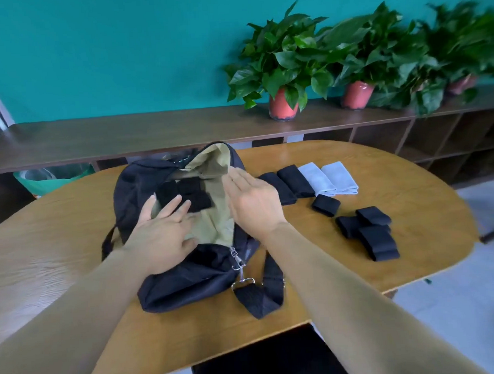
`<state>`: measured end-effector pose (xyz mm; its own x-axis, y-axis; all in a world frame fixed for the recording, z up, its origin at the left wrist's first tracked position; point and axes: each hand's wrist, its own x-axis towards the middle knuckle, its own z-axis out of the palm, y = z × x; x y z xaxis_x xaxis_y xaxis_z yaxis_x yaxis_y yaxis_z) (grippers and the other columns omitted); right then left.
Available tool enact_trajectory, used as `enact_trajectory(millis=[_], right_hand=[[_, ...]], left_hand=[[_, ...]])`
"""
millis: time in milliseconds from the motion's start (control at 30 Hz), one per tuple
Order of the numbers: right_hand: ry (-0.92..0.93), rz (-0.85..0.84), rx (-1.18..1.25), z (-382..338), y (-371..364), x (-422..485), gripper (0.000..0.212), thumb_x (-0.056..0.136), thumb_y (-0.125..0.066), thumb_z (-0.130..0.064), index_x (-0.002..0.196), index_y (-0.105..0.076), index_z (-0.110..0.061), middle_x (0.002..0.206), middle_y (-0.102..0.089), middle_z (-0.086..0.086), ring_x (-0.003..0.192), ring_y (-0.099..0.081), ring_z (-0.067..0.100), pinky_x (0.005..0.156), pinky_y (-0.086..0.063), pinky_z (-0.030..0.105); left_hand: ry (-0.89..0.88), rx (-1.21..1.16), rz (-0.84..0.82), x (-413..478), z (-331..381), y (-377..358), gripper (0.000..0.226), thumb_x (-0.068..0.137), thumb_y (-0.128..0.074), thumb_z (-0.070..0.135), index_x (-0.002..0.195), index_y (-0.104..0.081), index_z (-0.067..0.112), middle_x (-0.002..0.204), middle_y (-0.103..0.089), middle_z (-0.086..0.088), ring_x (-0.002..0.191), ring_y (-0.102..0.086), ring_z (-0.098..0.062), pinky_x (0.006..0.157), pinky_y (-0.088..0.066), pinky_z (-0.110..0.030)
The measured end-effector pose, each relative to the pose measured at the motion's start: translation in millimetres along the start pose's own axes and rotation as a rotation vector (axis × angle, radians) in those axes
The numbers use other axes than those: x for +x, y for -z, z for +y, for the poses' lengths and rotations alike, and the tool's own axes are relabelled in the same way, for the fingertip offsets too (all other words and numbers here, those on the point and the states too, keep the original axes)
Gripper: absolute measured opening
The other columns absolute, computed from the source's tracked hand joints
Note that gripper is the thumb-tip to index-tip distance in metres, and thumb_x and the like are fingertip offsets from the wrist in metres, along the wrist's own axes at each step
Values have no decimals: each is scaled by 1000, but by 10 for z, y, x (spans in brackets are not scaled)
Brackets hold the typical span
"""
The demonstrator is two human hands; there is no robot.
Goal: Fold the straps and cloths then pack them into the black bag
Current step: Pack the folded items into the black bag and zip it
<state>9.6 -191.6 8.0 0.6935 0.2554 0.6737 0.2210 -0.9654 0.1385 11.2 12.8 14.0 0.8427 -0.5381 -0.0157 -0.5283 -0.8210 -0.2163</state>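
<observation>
The wooden table (411, 184) bore the open black bag (187, 275) at its left, its shoulder strap (263, 294) trailing toward the near edge; right of it lay two folded black cloths (294, 181) and two pale blue cloths (328, 178) in a row. Nearer, folded black straps (377, 237) sat clustered.

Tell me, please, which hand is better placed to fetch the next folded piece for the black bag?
Probably the right hand: it hovers open at the black bag's right edge, nearest the folded black cloths and straps lying to its right. The left hand lies over the opening, farther away.
</observation>
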Motion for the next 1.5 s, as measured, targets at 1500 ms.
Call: enact_trajectory(millis=[1500], right_hand=[[-397,-702,-318,347,319,-1019,31,88,-53,-4,118,-52,-14,110,-63,0,93,-64,19,60,-39,26]], left_hand=[[91,10,-66,-143,-205,117,52,101,-26,44,150,-26,26,162,0,-3,148,11,-17,115,12,-54]])
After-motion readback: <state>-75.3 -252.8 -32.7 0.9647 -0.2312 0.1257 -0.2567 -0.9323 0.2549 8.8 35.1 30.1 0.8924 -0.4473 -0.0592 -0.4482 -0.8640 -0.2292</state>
